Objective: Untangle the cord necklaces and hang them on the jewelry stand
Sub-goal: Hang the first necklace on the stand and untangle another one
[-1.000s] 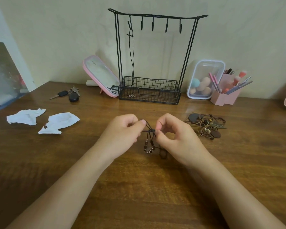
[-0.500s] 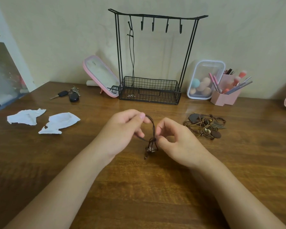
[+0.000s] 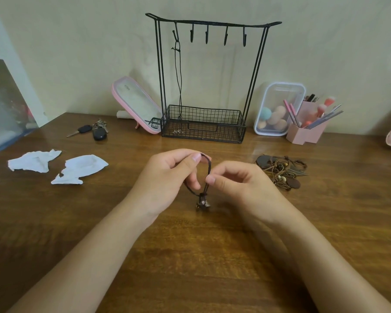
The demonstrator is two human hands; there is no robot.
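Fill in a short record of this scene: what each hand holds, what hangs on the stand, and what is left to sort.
Left hand: pinches the top of the dark cord necklace
Right hand: pinches the same cord lower down
Pendant: hangs below both hands
Jewelry stand: hung necklace on the leftmost hook; the other four hooks are bare
Tangled pile: lies on the table, right of the hands

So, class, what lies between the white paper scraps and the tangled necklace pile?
Head view: the left hand and right hand, both pinching a dark cord necklace.
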